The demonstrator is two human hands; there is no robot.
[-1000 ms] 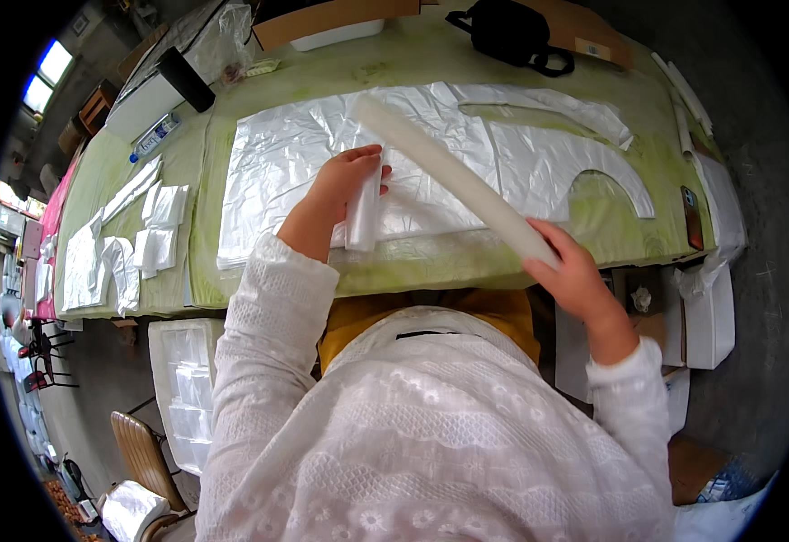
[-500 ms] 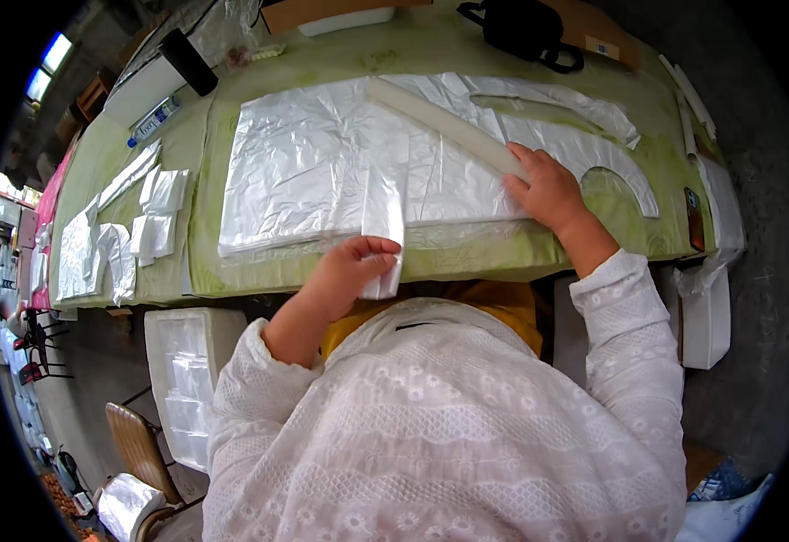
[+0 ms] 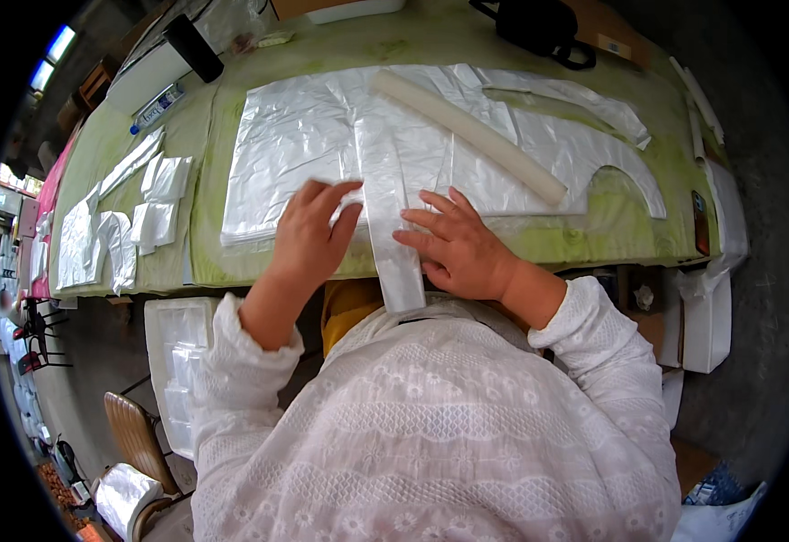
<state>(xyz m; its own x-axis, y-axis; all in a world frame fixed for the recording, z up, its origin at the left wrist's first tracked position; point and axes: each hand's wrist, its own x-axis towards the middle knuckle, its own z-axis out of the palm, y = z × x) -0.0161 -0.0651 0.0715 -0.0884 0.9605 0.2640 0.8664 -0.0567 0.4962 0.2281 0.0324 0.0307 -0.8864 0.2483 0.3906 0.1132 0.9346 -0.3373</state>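
A folded strip of shiny white plastic film (image 3: pixel 385 203) runs across a stack of flattened white plastic bags (image 3: pixel 300 135), its near end hanging over the table edge toward my lap. My left hand (image 3: pixel 309 230) is just left of the strip, thumb and forefinger apart, with nothing visible between them. On the strip's right side, my right hand (image 3: pixel 467 244) has its fingers spread, the tips at the strip's edge; whether they press on it I cannot tell. An off-white tube (image 3: pixel 471 135) lies slanting across the stack, apart from both hands. Curved bag handles (image 3: pixel 629 172) extend to the right.
Smaller folded white bags (image 3: pixel 96 235) lie on the green-covered table (image 3: pixel 209 181) at left, near a bottle (image 3: pixel 157 108) and a black cylinder (image 3: pixel 193 48). A black bag (image 3: pixel 530 27) sits at the back; a phone (image 3: pixel 700 221) lies at the right edge. A white foam box (image 3: pixel 178 370) stands below left.
My right hand has let go of the tube and come left to the strip. The tube's near end has shifted right. My left hand has released the strip and moved up and left.
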